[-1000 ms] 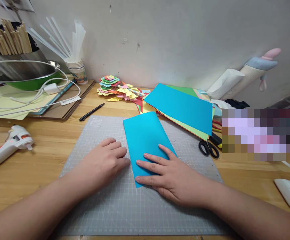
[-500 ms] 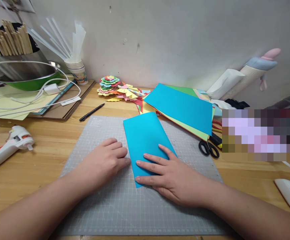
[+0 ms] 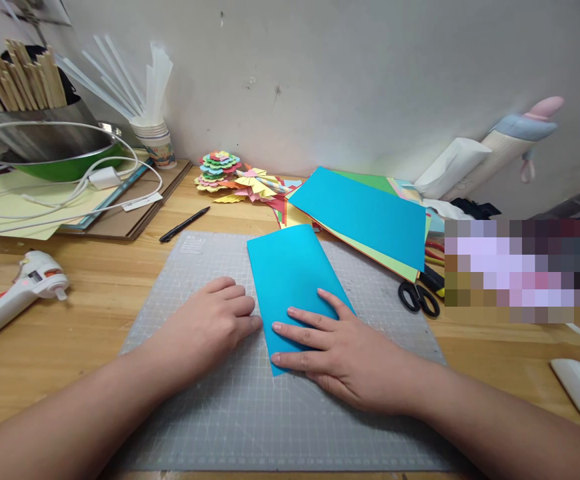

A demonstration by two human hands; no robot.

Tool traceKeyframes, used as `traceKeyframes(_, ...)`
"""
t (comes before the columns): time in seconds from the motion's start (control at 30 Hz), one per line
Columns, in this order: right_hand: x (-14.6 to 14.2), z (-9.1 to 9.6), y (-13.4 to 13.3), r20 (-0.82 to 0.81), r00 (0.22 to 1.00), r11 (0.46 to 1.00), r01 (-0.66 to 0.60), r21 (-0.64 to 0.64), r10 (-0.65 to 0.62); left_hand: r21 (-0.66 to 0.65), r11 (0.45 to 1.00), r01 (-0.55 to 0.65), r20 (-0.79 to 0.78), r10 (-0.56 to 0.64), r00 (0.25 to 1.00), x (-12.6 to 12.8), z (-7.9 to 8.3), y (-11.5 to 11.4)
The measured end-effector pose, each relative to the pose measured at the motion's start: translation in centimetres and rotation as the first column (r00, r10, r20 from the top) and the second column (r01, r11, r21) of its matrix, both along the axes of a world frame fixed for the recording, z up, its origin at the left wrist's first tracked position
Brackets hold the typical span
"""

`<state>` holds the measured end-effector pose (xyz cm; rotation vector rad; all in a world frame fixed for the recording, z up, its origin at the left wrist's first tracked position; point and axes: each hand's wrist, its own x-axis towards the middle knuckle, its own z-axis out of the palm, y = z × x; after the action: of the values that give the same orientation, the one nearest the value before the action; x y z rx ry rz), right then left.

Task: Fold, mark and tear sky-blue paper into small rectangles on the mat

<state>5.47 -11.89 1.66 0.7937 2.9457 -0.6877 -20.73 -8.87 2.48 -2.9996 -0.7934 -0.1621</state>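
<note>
A person's right hand (image 3: 337, 347) lies palm down with fingers spread across the near end of a blue sheet (image 3: 290, 267), pressed to it rather than gripping it. The left hand (image 3: 217, 317) rests knuckles up just beside the sheet's left edge, fingers curled under and thumb pointing at the paper; whether the thumb touches the edge, or anything is held beneath those fingers, cannot be told. The blue sheet lies aslant on a gray gridded cutting mat (image 3: 210, 420), its far end at the middle of the mat's far edge.

Over the mat's far right corner lies a stack of colored paper (image 3: 365, 217), a second blue sheet on top. The black loop handles of scissors (image 3: 419, 299) sit by the mat's right edge, beneath the stack's near corner. Just off the mat's far left corner, a black pen (image 3: 185, 225) lies on the wooden table (image 3: 495, 353). Layered paper flowers (image 3: 217, 173) stand out in many colors near the table's far edge, along the wall.

To the left of the mat, a white glue gun (image 3: 25, 290) points its nozzle toward it. Behind, in the table's far left corner, a white cable (image 3: 143, 197) loops past a green bowl (image 3: 65, 167), near wooden sticks (image 3: 25, 77) and stacked paper cups (image 3: 157, 147) filled with pale translucent sticks (image 3: 156, 83).
</note>
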Motion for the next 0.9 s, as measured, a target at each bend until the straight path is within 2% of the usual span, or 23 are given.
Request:
traceKeyframes(0.4, 0.04, 0.02, 0.06, -0.019, 1.0, 1.0, -0.002, -0.003, 0.002, -0.008, 1.0, 0.012, -0.028, -0.012, 1.0, -0.08, 0.52, 0.08)
traceKeyframes(0.73, 0.1, -0.08, 0.02, -0.02, 1.0, 1.0, 0.002, -0.011, -0.002, 0.038, 0.999, 0.026, -0.01, -0.026, 1.0, -0.36, 0.62, 0.56)
traceKeyframes(0.9, 0.02, 0.02, 0.09, -0.011, 1.0, 1.0, -0.004, -0.018, 0.003, 0.013, 1.0, 0.026, -0.026, -0.025, 0.999, -0.59, 0.58, 0.87)
